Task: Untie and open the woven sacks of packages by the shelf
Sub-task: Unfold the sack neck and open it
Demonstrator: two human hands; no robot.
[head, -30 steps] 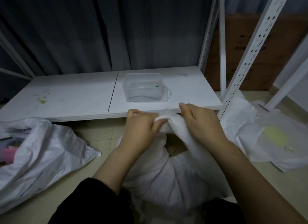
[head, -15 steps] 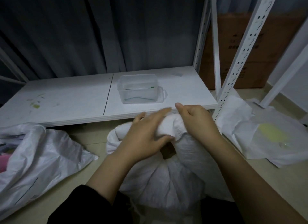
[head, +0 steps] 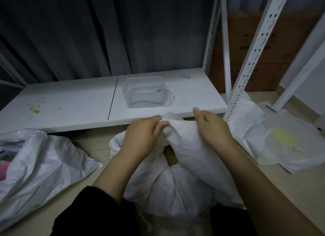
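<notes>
A white woven sack [head: 175, 188] stands on the floor right in front of me, its neck twisted into a thick knot [head: 182, 135] near the front edge of the low white shelf board [head: 70, 102]. My left hand [head: 140, 137] pinches the loose end of the knot with curled fingers. My right hand [head: 212, 126] grips the twisted neck from the right side. A dark gap shows under the knot between the two twisted parts. A second white sack [head: 40, 162] lies slack on the floor at the left, with something pink at its far left edge.
A clear plastic box [head: 146, 92] sits on the shelf board just beyond my hands. White perforated shelf posts [head: 253, 54] rise at the right, with a brown carton [head: 246, 42] behind them. Flat white bags [head: 281, 139], one showing a yellow patch, lie on the floor at the right. Dark curtain hangs behind.
My left hand lay with straight fingers over the knot half a second ago; now its fingers curl and pinch the loose end. The right hand keeps its grip on the neck.
</notes>
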